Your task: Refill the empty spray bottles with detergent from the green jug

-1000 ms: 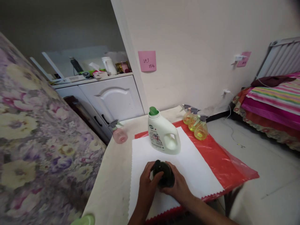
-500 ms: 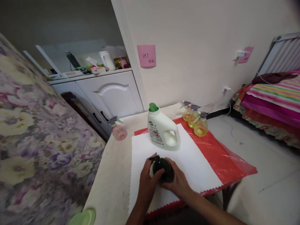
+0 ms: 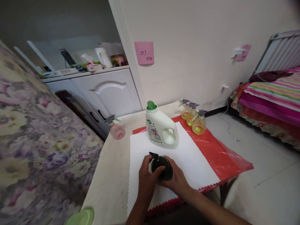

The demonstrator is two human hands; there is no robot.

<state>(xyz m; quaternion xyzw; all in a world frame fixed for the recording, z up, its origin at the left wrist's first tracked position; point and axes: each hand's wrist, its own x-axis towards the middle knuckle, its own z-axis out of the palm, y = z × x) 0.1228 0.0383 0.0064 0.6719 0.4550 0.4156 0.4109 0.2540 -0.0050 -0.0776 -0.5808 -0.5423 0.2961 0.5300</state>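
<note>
A dark pump bottle (image 3: 165, 165) stands upright between my two hands, low over the front part of a white sheet (image 3: 192, 157). My left hand (image 3: 148, 176) grips its left side, the thumb laid across the top beside the black pump nozzle (image 3: 153, 155), which points to the left. Round the right side of the same bottle wraps my right hand (image 3: 178, 181). Just behind them is a pale green detergent jug (image 3: 161, 131) with a handle on its right and a green piece in its open mouth. The bottle's lower body is hidden by my fingers.
A pink spray bottle (image 3: 117, 130) stands at the table's back left. Several spray bottles with yellow liquid (image 3: 198, 126) cluster at the back right on red plastic (image 3: 211, 147). A green object (image 3: 82, 217) sits near the front left edge; a floral curtain (image 3: 47, 150) hangs left.
My left index finger has shifted off the pump nozzle to its left side, so more of the nozzle shows. Both hands still hold the bottle. The whole view has moved slightly.
</note>
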